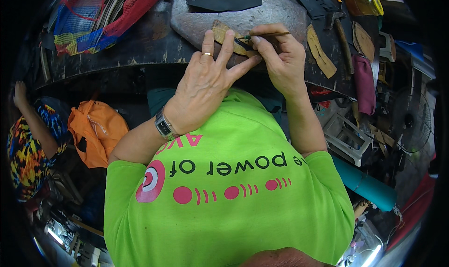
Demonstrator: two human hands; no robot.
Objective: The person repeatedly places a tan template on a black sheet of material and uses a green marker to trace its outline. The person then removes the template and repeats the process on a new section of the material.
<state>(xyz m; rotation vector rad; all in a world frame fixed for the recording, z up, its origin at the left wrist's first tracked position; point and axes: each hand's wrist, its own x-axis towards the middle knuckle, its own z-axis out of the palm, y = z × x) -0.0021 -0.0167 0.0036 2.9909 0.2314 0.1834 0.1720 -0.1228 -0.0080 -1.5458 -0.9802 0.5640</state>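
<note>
My left hand (202, 77) lies with its fingers spread, the tips pressing on a tan, curved pattern piece (219, 30) at the table's near edge. A narrow dark strip (241, 44) shows along that piece, between my two hands. My right hand (282, 56) is closed in a pinch around a thin brown stick-like tool (276, 33). The tool's tip points left, to the edge of the pattern piece; whether it is a pen or a brush is too small to tell. Beyond the hands, a black strip of material (224, 1) rests on a worn grey slab (184, 21).
On the right lie another tan pattern piece (321, 52), a hammer (343, 42), a yellow-lidded jar (367, 5) and a maroon pouch (364, 87). A colourful mesh bag (89, 21) occupies the far left. Another person's arm (35, 117) shows beside an orange bag (96, 131).
</note>
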